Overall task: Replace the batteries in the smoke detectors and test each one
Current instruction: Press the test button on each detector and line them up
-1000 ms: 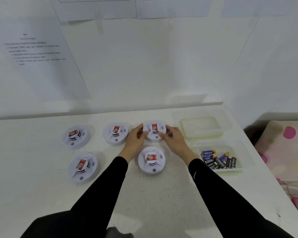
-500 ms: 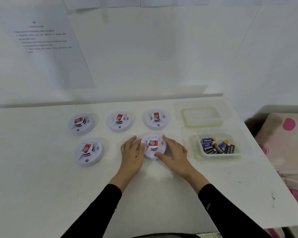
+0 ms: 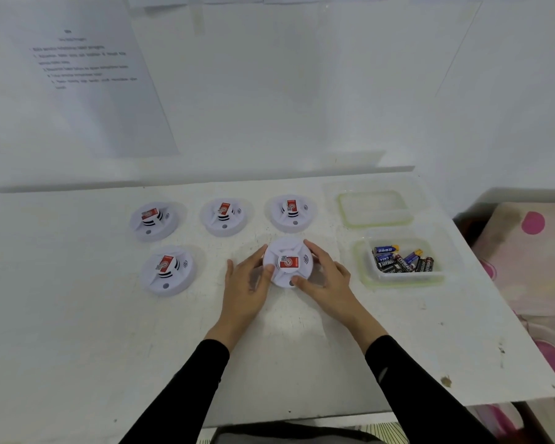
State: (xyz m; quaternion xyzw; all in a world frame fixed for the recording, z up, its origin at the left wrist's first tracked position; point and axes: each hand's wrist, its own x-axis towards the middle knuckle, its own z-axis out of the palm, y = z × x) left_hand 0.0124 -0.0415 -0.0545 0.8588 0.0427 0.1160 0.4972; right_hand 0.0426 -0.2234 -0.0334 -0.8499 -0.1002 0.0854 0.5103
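So both hands are on one smoke detector (image 3: 287, 262), sitting roughly dead centre of the white counter (image 3: 77, 315). The left hand (image 3: 247, 283) comes in from its 8 o'clock side, fingers (image 3: 256, 257) wrapped round the left rim and thumb resting on top of the face. The right hand (image 3: 327, 280) grips from 4 o'clock, fingers curled over the right rim and thumb at the near edge by the little grey button. Honestly can't tell if it's lifted a hair or flat on the counter. The red sticker on top is turned sideways. Around it: the back-right detector (image 3: 291, 213) is at 12 o'clock, close but not touching, the back-middle detector (image 3: 224, 216) at 11, the back-left detector (image 3: 154, 219) around 10, and the front-left detector (image 3: 168, 270) at 9, well apart. All four lie face up with red stickers. At 3 o'clock is a clear tub (image 3: 401, 278) with a loose heap of batteries (image 3: 401, 261), and a second clear tub (image 3: 374, 208) at about 2 o'clock. A printed sheet (image 3: 87, 75) hangs on the wall, text too blurry to read. Black sleeves (image 3: 180, 395) on both arms.
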